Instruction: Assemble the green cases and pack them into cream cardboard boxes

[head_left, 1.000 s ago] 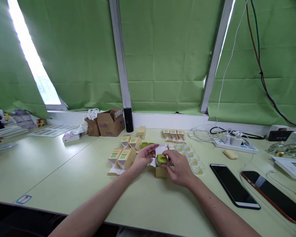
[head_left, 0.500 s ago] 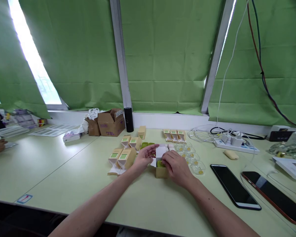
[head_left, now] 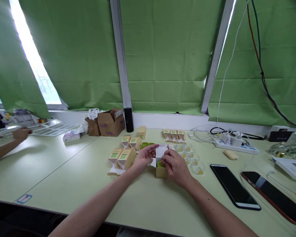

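Note:
A small tan carton (head_left: pixel 161 173) stands with its white flaps up in front of me. Inside it shows a green piece (head_left: pixel 159 164), whose kind I cannot make out. My right hand (head_left: pixel 175 166) is closed, its fingertips pinching at the green piece in the carton's opening. On the left side, my left hand (head_left: pixel 144 157) has its fingers stretched and apart beside the raised flap; its thumb is near the side flap. More green pieces (head_left: pixel 145 144) lie behind my left hand, partly hidden. Clear plastic cups (head_left: pixel 193 162) with yellow centres are grouped beyond my right hand.
Open tan cartons (head_left: pixel 123 158) stand at the left, with others (head_left: pixel 174 135) at the back. A cardboard box (head_left: pixel 111 123) and black cylinder (head_left: pixel 128 120) are by the wall. Phones (head_left: pixel 234 186) and a power strip (head_left: pixel 236 145) lie right. Another person's hand (head_left: pixel 21 133) is far left.
My hands and the carton stay nearly where they were, with my right fingers shifting very slightly. At far left, the other person's hand has moved right and up over the sheets.

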### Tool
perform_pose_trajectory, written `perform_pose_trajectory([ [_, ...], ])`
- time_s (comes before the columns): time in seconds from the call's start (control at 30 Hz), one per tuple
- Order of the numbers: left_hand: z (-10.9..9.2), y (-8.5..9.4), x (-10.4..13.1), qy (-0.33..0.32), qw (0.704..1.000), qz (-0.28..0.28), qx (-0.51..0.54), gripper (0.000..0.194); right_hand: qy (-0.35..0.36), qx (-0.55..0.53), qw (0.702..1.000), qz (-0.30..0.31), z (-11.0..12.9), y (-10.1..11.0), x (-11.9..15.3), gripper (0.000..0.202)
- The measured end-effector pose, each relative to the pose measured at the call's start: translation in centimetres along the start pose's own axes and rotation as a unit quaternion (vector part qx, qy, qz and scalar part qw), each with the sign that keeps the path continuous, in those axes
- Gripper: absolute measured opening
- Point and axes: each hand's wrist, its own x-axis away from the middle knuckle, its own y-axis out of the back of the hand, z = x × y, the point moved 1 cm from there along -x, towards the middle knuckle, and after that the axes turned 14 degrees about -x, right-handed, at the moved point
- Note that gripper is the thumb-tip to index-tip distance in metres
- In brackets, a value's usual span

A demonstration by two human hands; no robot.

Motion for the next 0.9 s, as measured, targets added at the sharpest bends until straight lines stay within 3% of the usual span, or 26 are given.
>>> perform_pose_trajectory([
  [0.43,-0.3,0.0,0.2,-0.005,1.0,0.002,-0.007,0.074,-0.036,-0.039,0.998,-0.019,0.1,-0.2,0.0,0.019],
  [0.7,-0.4,-0.2,0.1,0.001,1.0,-0.002,-0.002,0.072,-0.122,-0.156,0.971,-0.131,-0.8,0.0,-0.3,0.023],
  [0.9,-0.8,-0.3,0.2,0.003,1.0,-0.005,0.002,0.068,-0.145,-0.18,0.959,-0.165,-1.2,0.0,-0.2,0.019],
])
